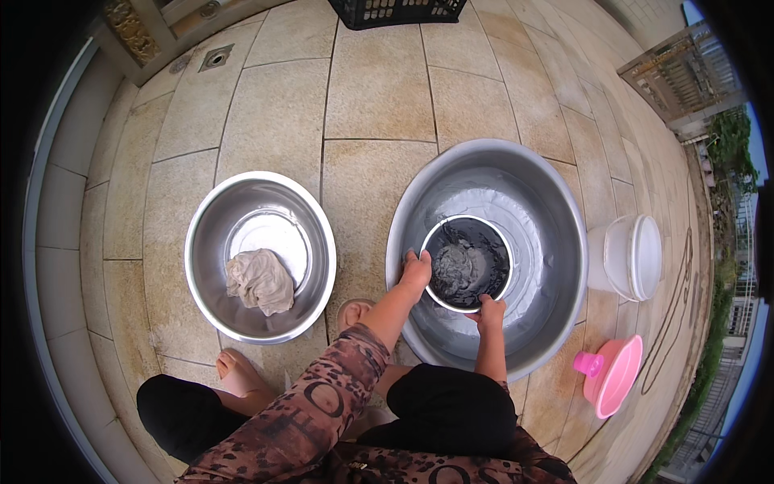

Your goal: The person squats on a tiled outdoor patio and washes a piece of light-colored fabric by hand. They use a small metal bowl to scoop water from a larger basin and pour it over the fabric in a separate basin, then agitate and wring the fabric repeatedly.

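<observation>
A small round metal pot (509, 248) is held inside a large grey basin (547, 199). My left hand (416, 270) grips the pot's left rim, with the thumb over the edge. On the near side, my right hand (491, 313) has hold of the same rim. Rippling water (465, 263) is inside the pot; whether anything lies beneath the ripples I cannot tell. The basin's shiny inner surface looks wet. To the left stands a stainless steel bowl (208, 242) with a crumpled beige cloth (260, 282) in it, apart from both hands.
Right of the basin is a lidded white plastic bucket (614, 257). Nearer me sits a pink plastic basin (612, 376) beside a pink scoop (588, 363). A black plastic crate (396, 13) stands ahead. A drain (216, 58) is set in the tiled floor (381, 97).
</observation>
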Motion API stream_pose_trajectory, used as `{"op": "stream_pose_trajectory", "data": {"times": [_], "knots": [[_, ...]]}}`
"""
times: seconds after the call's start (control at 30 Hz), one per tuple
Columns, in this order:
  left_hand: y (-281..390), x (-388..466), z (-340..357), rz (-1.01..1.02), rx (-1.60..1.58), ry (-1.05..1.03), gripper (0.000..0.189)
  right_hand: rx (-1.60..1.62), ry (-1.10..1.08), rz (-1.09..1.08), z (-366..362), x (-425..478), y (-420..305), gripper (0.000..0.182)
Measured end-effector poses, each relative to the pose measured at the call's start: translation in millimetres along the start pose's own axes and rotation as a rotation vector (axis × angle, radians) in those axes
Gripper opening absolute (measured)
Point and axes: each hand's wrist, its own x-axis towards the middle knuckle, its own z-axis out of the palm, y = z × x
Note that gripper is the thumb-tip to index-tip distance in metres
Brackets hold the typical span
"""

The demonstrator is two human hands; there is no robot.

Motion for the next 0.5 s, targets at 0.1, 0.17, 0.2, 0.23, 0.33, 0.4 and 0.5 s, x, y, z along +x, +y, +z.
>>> {"op": "stream_pose_trajectory", "data": {"times": [0.1, 0.17, 0.2, 0.23, 0.33, 0.4, 0.5], "knots": [[-11.0, 11.3, -0.5, 0.043, -0.089, -0.001, 0.050, 0.075, -0.103, 0.141, 5.4, -9.3, 9.3, 0.029], [3.5, -4.1, 3.0, -0.037, -0.166, 0.032, 0.045, 0.086, -0.108, 0.154, -0.4, -12.8, 14.3, 0.027], [2.4, -6.3, 4.3, 0.027, -0.094, 0.143, 0.040, 0.104, -0.114, 0.142, 0.0, -17.4, 14.6, 0.027], [0.3, -8.8, 2.6, 0.044, -0.105, 0.133, 0.040, 0.121, -0.120, 0.129, 0.9, -22.9, 14.7, 0.027], [5.7, -26.7, -3.6, 0.106, -0.120, 0.096, 0.037, 0.160, -0.057, 0.035, -4.1, -41.1, 0.6, 0.027], [12.4, -38.2, -11.3, 0.138, -0.123, 0.088, 0.035, 0.135, -0.056, 0.005, -6.2, -55.5, -17.6, 0.028], [19.6, -53.9, -20.9, 0.203, -0.218, 0.053, 0.035, 0.179, -0.136, -0.025, -9.5, -74.9, -37.9, 0.030]]}}
